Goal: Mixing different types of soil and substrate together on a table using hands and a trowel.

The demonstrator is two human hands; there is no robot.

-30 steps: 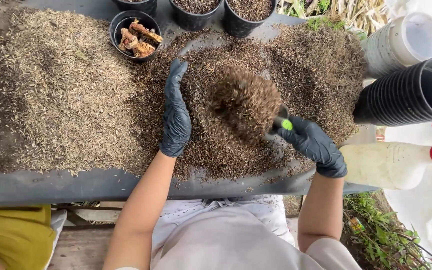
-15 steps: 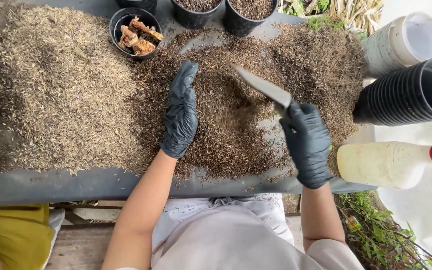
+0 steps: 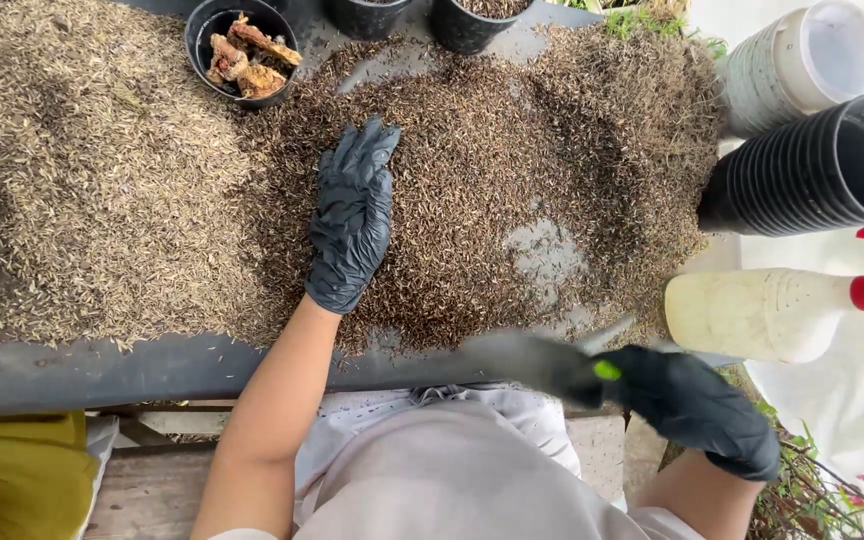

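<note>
The dark husk mix [image 3: 492, 190] lies heaped on the grey table [image 3: 152, 365]. The left hand [image 3: 352, 215] rests flat and open on it. The right hand [image 3: 697, 405] grips a blurred trowel [image 3: 532, 358] at the edge; a careless sweep there could push mix off the table.

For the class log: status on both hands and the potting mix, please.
Left hand flat on the dark mix, open. Right hand gripping a blurred trowel at the table edge. Stacked black pots alongside, nothing blocking.
</note>
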